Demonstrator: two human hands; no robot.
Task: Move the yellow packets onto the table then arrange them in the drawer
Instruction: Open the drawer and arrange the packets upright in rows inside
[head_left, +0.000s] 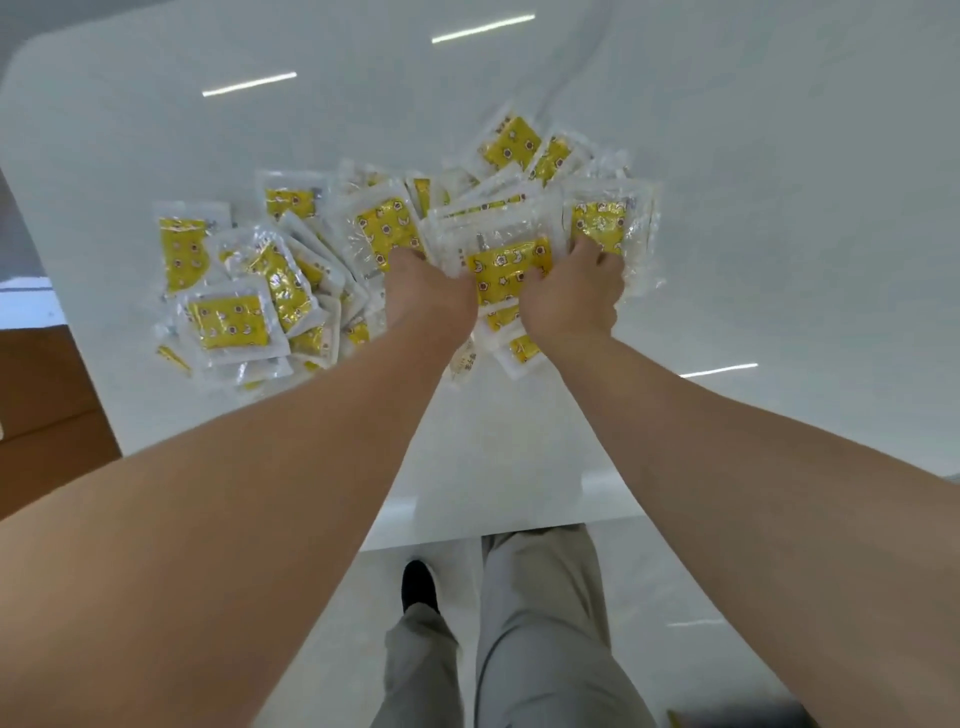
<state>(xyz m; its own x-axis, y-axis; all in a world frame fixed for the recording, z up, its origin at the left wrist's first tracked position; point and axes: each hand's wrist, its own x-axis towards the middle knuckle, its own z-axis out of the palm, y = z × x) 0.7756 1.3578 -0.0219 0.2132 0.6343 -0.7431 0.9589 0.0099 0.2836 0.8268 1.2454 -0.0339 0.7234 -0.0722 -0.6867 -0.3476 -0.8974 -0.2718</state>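
From the head camera, a glossy white tabletop with a rounded far-left corner mirrors thin strips of ceiling light. On it lies a loose heap of yellow packets. They are flat, square sachets in clear, crinkled plastic with pale sealed borders, each showing a bright yellow panel dotted with small printed figures. The heap spreads from the left side of the tabletop to right of centre, the packets overlapping at all angles, some tilted on edge, a few lying flat at the near left. Both bare forearms reach in from the near edge. The left hand and the right hand are pushed into the right part of the heap and grip a bundle of packets between them. The left fingers are curled down into the wrappers, their tips hidden. The right fingers are bent over the yellow face of a packet at the bundle's right side, the thumb pressing on the middle one. Whether the bundle rests on the tabletop or is lifted off it cannot be told. At the far left edge a flat brown surface sits beside the tabletop. Below the near edge appear grey trousers, a dark shoe and a shiny pale floor.
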